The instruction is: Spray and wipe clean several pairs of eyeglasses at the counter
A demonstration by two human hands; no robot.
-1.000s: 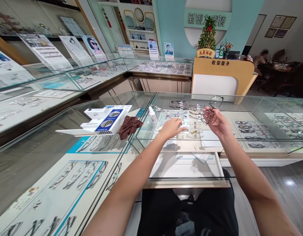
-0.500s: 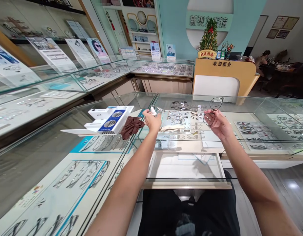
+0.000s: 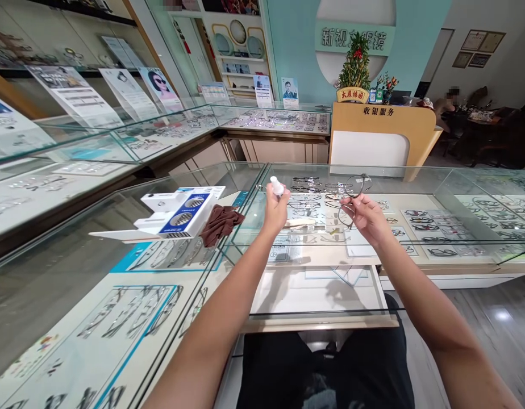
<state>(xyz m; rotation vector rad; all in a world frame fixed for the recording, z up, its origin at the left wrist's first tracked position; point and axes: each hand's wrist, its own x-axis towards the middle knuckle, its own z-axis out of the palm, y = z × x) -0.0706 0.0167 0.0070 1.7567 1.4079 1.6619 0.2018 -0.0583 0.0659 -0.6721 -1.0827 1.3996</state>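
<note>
A small white bottle is held upright in my left hand, its fingers wrapped round it above the glass counter. My right hand pinches a pair of thin dark-rimmed glasses by the frame, with the lenses to the left of and above the fingers. The two hands are apart. Left of my left hand, a crumpled brown cloth lies on the glass beside an open white and blue box.
Rows of glasses show around the hands. Below them is a pulled-out white drawer. Glass display cases stand left and right. A wooden cash desk with a plant is behind, and a person sits at the far right.
My left hand has moved right with the bottle, which now shows more fully. The glasses in my right hand have turned and shifted slightly left. The whole view has shifted a little.
</note>
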